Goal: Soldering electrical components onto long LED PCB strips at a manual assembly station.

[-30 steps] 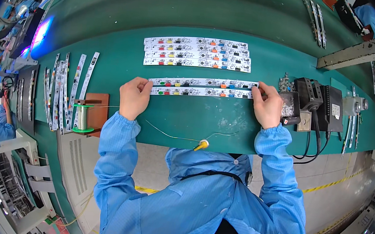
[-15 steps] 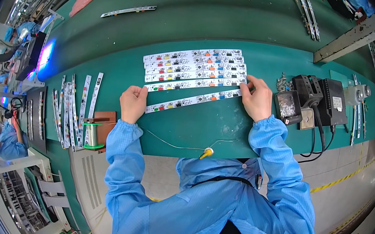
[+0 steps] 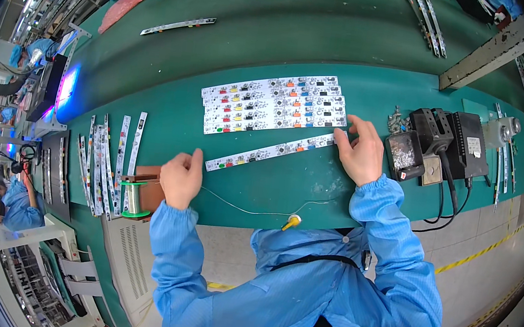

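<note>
A narrow white circuit board strip (image 3: 270,151) with coloured components lies slanted on the green bench mat. Beyond it sits a block of several similar boards (image 3: 273,106), laid edge to edge. My left hand (image 3: 181,178) is just off the strip's left end, its thumb raised away from the curled fingers and nothing visible in it. At the other end, my right hand (image 3: 363,153) has its thumb against or right beside the strip's tip. Its thumb and forefinger are apart; whether the thumb touches the board is hard to make out.
A solder wire spool (image 3: 134,199) stands left, beside several loose strips (image 3: 102,163). On the right are a soldering station (image 3: 467,146) and a tray of small parts (image 3: 403,153). A thin wire with a yellow-tipped piece (image 3: 292,222) lies by the front edge.
My left hand has come off the strip's left end and moved toward me. The strip now lies farther from the block of boards, and my right thumb and forefinger have parted.
</note>
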{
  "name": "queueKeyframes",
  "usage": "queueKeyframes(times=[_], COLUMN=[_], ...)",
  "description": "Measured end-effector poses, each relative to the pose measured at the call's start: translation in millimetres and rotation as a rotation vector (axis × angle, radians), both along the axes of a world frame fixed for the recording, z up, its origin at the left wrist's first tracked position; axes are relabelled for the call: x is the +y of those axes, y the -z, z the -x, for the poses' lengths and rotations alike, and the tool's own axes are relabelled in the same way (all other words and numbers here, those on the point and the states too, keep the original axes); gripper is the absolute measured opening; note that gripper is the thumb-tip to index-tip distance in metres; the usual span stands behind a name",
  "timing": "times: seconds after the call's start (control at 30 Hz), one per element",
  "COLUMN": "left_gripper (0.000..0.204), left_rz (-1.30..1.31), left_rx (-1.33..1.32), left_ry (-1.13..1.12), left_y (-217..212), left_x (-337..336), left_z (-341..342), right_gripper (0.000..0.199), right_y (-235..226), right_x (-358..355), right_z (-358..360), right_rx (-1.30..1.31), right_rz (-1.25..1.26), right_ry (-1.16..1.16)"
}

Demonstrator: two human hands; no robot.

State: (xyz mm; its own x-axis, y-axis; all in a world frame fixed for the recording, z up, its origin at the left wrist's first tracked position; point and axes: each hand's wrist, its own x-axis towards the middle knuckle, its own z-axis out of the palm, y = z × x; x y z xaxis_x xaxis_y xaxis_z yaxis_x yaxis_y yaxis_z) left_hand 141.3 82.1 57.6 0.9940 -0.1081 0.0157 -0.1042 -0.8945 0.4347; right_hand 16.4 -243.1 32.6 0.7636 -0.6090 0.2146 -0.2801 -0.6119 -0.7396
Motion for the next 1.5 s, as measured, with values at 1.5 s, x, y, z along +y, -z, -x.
queueKeyframes(times=[1.5], left_gripper=[0.057], left_rz=[0.808], left_rx=[0.030], left_ry=[0.154], left_y=[46.5], left_x=[-50.5], left_z=[-68.5], right_gripper=[0.062], right_y=[-0.3], right_x=[-6.1], right_z=[-61.2], right_rx=[-0.154], right_rz=[-0.700], right_ry=[-0.105])
